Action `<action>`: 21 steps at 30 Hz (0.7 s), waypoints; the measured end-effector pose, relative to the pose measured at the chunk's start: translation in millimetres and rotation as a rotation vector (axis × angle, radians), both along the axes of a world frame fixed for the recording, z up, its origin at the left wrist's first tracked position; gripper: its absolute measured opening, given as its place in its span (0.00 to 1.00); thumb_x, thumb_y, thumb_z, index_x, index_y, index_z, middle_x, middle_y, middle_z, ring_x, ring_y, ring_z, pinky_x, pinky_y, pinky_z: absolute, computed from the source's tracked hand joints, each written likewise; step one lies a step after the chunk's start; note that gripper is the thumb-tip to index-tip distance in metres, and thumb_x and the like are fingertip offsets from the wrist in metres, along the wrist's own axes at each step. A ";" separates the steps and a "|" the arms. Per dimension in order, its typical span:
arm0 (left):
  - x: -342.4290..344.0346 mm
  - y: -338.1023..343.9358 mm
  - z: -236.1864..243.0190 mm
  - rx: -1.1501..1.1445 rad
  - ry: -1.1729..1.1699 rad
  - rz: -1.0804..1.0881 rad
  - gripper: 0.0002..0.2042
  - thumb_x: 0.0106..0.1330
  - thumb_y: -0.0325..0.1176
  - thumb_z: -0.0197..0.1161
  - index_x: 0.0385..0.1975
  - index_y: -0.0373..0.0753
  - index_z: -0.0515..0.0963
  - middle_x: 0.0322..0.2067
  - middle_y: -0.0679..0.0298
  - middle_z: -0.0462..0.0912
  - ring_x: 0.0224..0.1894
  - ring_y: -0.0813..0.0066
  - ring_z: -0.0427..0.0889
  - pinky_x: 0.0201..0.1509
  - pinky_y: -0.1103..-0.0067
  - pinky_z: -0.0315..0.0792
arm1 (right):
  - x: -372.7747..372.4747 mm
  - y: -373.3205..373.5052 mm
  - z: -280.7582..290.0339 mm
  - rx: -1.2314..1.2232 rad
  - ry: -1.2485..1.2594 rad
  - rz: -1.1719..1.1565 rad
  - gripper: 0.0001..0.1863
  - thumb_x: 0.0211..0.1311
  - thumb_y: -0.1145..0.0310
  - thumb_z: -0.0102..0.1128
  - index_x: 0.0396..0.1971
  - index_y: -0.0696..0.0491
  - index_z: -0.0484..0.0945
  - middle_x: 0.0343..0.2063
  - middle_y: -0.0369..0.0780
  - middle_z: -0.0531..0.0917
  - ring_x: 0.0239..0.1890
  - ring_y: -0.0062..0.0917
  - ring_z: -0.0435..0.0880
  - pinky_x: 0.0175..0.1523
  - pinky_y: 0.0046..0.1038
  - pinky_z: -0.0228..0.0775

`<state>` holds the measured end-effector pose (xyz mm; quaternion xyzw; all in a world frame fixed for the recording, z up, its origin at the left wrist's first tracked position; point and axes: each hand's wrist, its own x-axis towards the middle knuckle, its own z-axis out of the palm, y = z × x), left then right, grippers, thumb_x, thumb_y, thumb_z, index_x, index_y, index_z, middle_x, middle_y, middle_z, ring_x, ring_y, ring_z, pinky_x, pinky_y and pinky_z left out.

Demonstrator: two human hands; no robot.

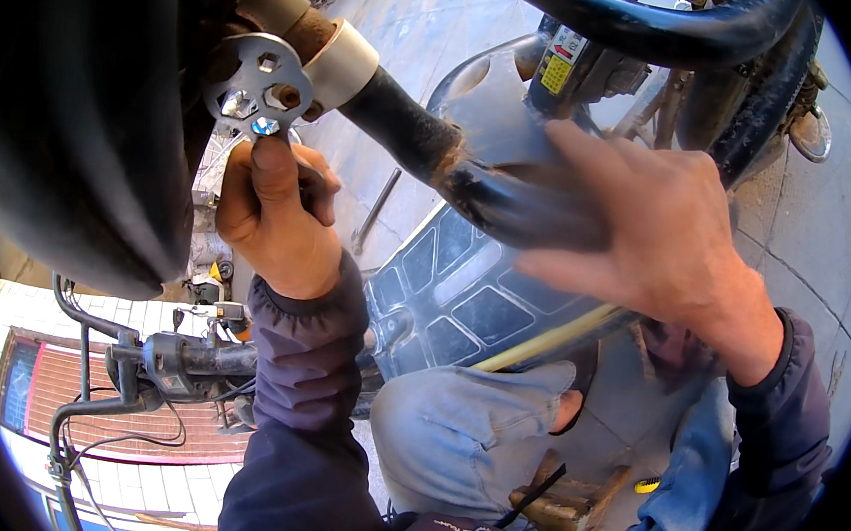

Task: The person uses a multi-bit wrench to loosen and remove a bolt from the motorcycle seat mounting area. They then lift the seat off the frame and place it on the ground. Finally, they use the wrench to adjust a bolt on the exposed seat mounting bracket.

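Note:
My left hand (286, 216) is closed, thumb and fingers pinching the lower end of a flat silver multi-hole wrench (260, 61). The wrench lies against a rusty bolt end (281, 96) beside a metal collar (342, 65). From that collar a worn black tube (396, 116) runs down to the right, with rust at its joint. My right hand (671, 219) is over the tube's lower part, thumb and forefinger spread apart. Motion smears its other fingers, and I cannot tell whether they touch the tube. Nothing shows in its grasp.
A black footboard (501, 315) with raised panels lies below my hands. A thick black bar (659, 27) curves across the top right, and a dark rounded cover (79, 143) fills the left. Handlebars (167, 361) with cables stand lower left. A hammer-like tool (378, 208) rests on the paving.

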<state>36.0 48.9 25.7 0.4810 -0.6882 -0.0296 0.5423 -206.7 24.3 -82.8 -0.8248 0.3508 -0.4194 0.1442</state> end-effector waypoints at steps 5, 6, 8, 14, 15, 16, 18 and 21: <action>0.5 -0.7 6.2 0.033 -0.027 0.001 0.20 0.69 0.44 0.57 0.18 0.37 0.66 0.14 0.62 0.73 0.10 0.84 0.63 0.15 0.87 0.55 | -1.7 0.5 0.6 0.038 0.008 0.012 0.43 0.41 0.42 0.70 0.52 0.59 0.72 0.26 0.44 0.80 0.25 0.35 0.81 0.32 0.32 0.72; 1.4 -2.5 7.4 0.024 -0.045 0.007 0.20 0.69 0.44 0.57 0.18 0.37 0.67 0.14 0.62 0.73 0.10 0.84 0.63 0.15 0.87 0.55 | -2.0 0.4 0.3 0.036 0.012 0.011 0.43 0.41 0.42 0.70 0.52 0.59 0.72 0.26 0.44 0.80 0.25 0.35 0.81 0.31 0.31 0.72; 5.3 -6.7 9.1 0.003 -0.079 0.021 0.20 0.69 0.44 0.57 0.18 0.37 0.67 0.14 0.62 0.73 0.10 0.83 0.63 0.15 0.86 0.55 | 0.7 -0.1 -0.1 0.021 -0.009 0.004 0.43 0.41 0.42 0.70 0.52 0.59 0.73 0.25 0.43 0.80 0.24 0.35 0.81 0.31 0.31 0.71; -5.3 -2.1 4.8 0.129 0.010 0.002 0.22 0.69 0.50 0.54 0.20 0.37 0.71 0.14 0.62 0.74 0.10 0.85 0.62 0.16 0.87 0.53 | -1.9 0.8 0.8 0.033 -0.002 -0.006 0.42 0.41 0.41 0.70 0.52 0.57 0.73 0.25 0.43 0.79 0.25 0.35 0.81 0.31 0.32 0.71; -4.5 -1.2 6.7 0.141 -0.019 0.024 0.23 0.69 0.51 0.53 0.20 0.37 0.71 0.14 0.62 0.74 0.10 0.85 0.62 0.16 0.87 0.53 | -2.0 1.1 1.2 0.036 0.001 -0.010 0.42 0.40 0.41 0.70 0.52 0.57 0.73 0.25 0.43 0.80 0.25 0.35 0.81 0.31 0.32 0.71; -2.0 -1.2 7.2 0.154 -0.045 0.043 0.23 0.69 0.51 0.53 0.21 0.37 0.71 0.14 0.63 0.74 0.10 0.86 0.62 0.16 0.87 0.53 | -1.3 1.0 -0.1 0.026 -0.014 -0.012 0.42 0.40 0.41 0.69 0.52 0.57 0.73 0.25 0.43 0.80 0.25 0.35 0.81 0.31 0.32 0.71; 2.8 0.2 9.4 0.202 -0.070 0.072 0.24 0.70 0.53 0.50 0.22 0.36 0.72 0.14 0.63 0.75 0.10 0.85 0.65 0.16 0.87 0.54 | 0.4 0.2 -2.3 0.005 -0.043 -0.018 0.42 0.41 0.41 0.69 0.51 0.57 0.73 0.25 0.43 0.80 0.25 0.36 0.81 0.31 0.33 0.70; 2.2 0.5 12.2 0.237 -0.123 0.075 0.25 0.71 0.53 0.49 0.23 0.36 0.72 0.14 0.63 0.75 0.11 0.85 0.67 0.16 0.87 0.54 | 0.4 0.9 -1.8 0.005 -0.016 -0.022 0.42 0.41 0.41 0.69 0.51 0.56 0.73 0.25 0.43 0.80 0.25 0.36 0.81 0.31 0.33 0.70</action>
